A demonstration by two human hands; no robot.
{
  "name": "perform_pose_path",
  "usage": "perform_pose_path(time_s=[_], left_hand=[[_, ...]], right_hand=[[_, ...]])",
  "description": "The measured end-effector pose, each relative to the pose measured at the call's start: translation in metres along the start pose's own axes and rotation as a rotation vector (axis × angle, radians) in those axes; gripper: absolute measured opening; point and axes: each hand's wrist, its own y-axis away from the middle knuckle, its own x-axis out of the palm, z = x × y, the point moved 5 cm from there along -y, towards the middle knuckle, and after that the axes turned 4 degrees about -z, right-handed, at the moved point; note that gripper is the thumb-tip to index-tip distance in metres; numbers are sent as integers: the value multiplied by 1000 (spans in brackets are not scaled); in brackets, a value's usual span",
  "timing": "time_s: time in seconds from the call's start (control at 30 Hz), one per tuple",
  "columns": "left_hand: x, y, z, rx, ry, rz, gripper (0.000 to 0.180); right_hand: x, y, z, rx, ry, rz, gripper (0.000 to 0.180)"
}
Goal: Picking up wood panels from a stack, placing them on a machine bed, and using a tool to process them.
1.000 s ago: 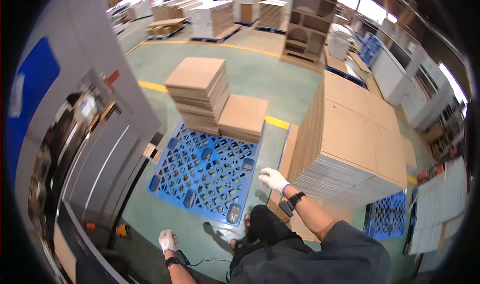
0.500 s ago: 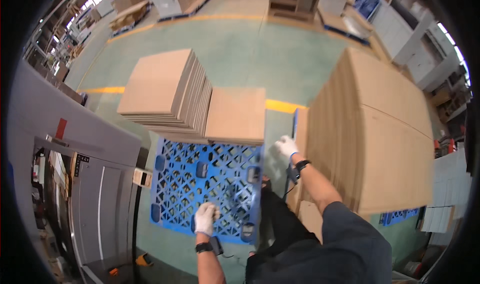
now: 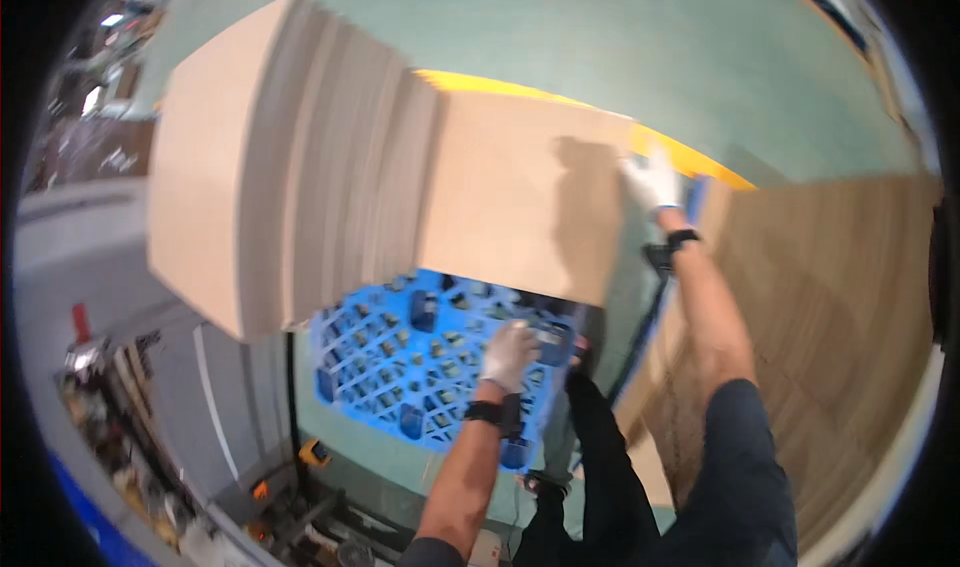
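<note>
My left hand (image 3: 510,355), in a white glove, hangs above the blue plastic pallet (image 3: 385,362), just short of the near edge of a low stack of flat tan sheets (image 3: 510,187). Its fingers look loosely bent and apart, with nothing seen in them. At the right side of that stack is my right hand (image 3: 652,179), also gloved, fingers stretched out and blurred; whether it touches the edge I cannot tell. A shadow falls across the top sheet. Left of it rises a taller stack of the same kind of sheets (image 3: 220,157).
Close on my right stands a large stack of brown sheets (image 3: 830,307) on a pallet. A grey machine cabinet (image 3: 200,387) is to the left. A yellow line (image 3: 500,84) crosses the green floor behind the stacks. My legs are beside the blue pallet.
My view has swung down and closer to the stacks. Both hands have moved forward, the left toward the low stack's near edge, the right toward its right edge.
</note>
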Motion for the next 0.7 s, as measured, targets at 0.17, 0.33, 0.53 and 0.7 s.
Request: perform_pose_path(time_s=[0.17, 0.33, 0.53, 0.7], left_hand=[[41, -68, 20, -72, 573, 40, 32], [53, -76, -10, -151, 621, -158, 58], [4, -48, 69, -183, 498, -273, 46], [-27, 34, 156, -64, -79, -134, 42]], right_hand=[[27, -84, -4, -19, 108, 31, 74], [12, -56, -2, -143, 58, -60, 62], [17, 55, -56, 213, -338, -169, 74], [10, 246, -151, 754, -1334, 353, 51]])
